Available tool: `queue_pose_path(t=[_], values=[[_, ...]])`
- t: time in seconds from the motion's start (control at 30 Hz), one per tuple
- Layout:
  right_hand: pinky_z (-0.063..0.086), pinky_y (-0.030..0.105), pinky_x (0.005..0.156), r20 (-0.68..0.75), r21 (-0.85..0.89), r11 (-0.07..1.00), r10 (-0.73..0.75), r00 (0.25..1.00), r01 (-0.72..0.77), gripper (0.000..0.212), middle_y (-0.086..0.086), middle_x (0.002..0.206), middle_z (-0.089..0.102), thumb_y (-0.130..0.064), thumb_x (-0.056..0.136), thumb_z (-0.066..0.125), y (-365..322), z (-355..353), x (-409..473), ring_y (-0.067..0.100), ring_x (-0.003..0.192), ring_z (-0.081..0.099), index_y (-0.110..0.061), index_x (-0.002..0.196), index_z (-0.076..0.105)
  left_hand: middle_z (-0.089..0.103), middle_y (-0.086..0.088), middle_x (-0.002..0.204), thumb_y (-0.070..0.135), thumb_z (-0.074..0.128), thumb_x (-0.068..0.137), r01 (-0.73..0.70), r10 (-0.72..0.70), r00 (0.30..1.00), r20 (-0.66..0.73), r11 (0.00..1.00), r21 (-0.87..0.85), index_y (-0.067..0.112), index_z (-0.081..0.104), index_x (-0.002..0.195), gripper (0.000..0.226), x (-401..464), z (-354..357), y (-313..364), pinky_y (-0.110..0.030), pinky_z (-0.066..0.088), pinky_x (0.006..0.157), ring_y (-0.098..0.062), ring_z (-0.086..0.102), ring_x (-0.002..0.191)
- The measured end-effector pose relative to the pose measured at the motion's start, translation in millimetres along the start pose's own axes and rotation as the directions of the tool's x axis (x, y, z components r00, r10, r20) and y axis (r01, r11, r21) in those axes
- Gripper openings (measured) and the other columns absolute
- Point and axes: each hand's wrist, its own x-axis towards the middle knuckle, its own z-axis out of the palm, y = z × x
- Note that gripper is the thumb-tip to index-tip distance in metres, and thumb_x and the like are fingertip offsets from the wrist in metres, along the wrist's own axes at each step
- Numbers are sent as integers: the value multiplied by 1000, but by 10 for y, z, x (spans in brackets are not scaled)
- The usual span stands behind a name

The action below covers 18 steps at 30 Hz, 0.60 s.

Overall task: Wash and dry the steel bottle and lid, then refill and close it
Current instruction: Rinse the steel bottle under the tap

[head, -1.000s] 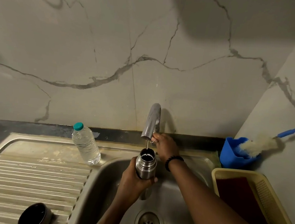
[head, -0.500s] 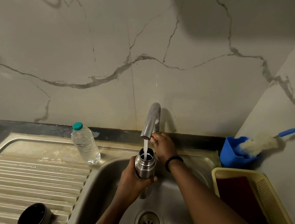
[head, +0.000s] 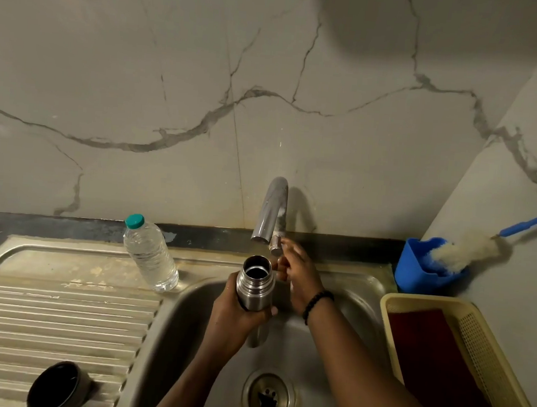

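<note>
My left hand point(head: 235, 316) grips the steel bottle point(head: 254, 282) round its lower body and holds it upright over the sink, mouth open, just below and left of the tap spout point(head: 270, 210). No water runs from the spout. My right hand point(head: 300, 276) is beside the small tap knob point(head: 276, 245), fingertips at its right side and loosely curled, with the knob mostly uncovered. The dark round lid point(head: 56, 387) lies on the ribbed drainboard point(head: 42, 320) at the lower left.
A clear plastic water bottle point(head: 149, 253) with a teal cap stands at the drainboard's back edge. The sink basin's drain point(head: 268, 397) is below the hands. A yellow basket point(head: 486, 355) with a dark red cloth sits right; a blue holder point(head: 416, 266) with a brush stands behind it.
The stream of water seen half a second ago has stopped. My right hand has drawn back from the tap knob, which now shows. The bottle has shifted slightly left of the spout.
</note>
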Motion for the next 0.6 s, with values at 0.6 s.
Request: queue_pose_path(t=[0.6], values=[[50,17,89,142,-541,769,-316,938,341,69,-23,110,61,-35,63,84,237,-5,-949,-7,104,57,-56,112,40,47,12,147,41,89,62,-107,-5,891,455,970,220,21,14,157,123,-109,-326,-277,-25,42,110,-2,46,133]])
